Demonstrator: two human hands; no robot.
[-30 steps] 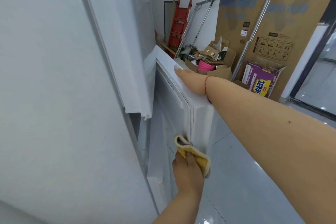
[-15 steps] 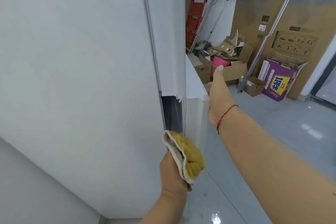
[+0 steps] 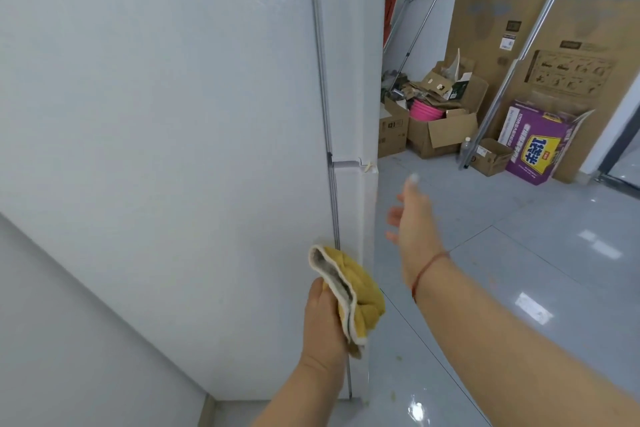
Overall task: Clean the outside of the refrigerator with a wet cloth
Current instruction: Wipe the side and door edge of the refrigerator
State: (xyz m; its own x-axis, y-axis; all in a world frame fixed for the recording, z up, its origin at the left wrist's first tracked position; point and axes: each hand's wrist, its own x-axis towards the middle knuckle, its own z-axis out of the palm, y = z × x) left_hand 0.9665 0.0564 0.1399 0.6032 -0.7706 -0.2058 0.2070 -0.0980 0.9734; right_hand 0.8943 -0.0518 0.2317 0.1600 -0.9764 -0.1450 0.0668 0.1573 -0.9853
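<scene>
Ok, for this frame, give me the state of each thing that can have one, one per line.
refrigerator: doors look shut, seam between upper and lower door visible.
yellow cloth: bunched, held near the door edge; contact unclear.
left hand: closed on the cloth.
right hand: open, fingers spread, empty, off the refrigerator.
cardboard boxes: flaps open.
purple box: top flaps open.

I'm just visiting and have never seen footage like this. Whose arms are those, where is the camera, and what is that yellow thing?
There is no machine here: a person wears one wide-angle camera on the head, looking forward and down at their own arms. The big white surface is the refrigerator, seen from the side. The left hand grips a folded yellow cloth near the refrigerator's front edge. The right hand, with a red string bracelet at the wrist, is open, empty and touching nothing. Behind, cardboard boxes and a purple box sit on the glossy floor.
</scene>
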